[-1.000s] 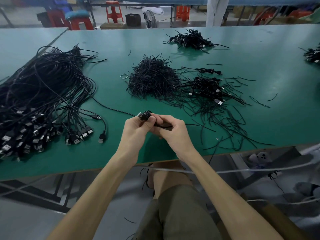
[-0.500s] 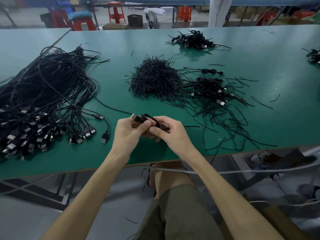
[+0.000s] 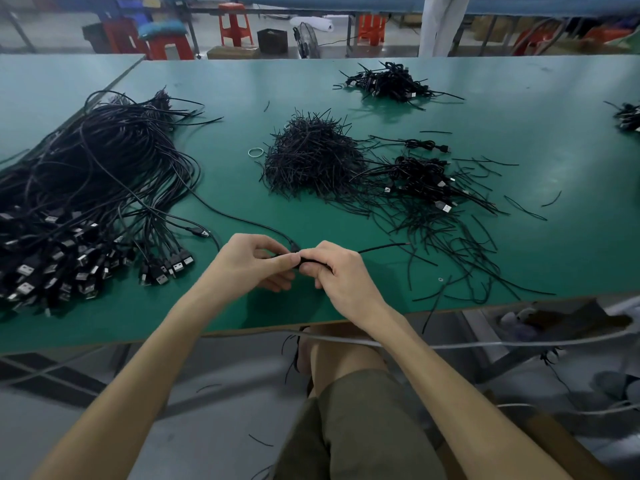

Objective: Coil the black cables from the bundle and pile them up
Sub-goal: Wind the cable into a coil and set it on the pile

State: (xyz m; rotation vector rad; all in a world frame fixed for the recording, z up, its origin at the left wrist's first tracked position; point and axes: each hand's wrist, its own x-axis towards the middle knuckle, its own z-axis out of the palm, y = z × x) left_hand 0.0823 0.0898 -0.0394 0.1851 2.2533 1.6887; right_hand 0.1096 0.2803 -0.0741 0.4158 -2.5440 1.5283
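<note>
A big bundle of black USB cables sprawls over the left of the green table, its plugs fanned toward the front edge. One black cable runs from that bundle to my hands. My left hand and my right hand meet above the table's front edge, both pinching a small folded part of this cable. A thin black tie end sticks out to the right of my right hand. A pile of coiled cables lies at mid right.
A heap of short black ties sits mid-table with a rubber band beside it. Loose ties are scattered to the right. Two more cable piles, a far pile and a right-edge pile, lie behind. A white cord hangs below the table edge.
Both hands stayed together near the front edge. The coiled lump seen above my left thumb is now tucked between the fingers, and a tie end now pokes out to the right.
</note>
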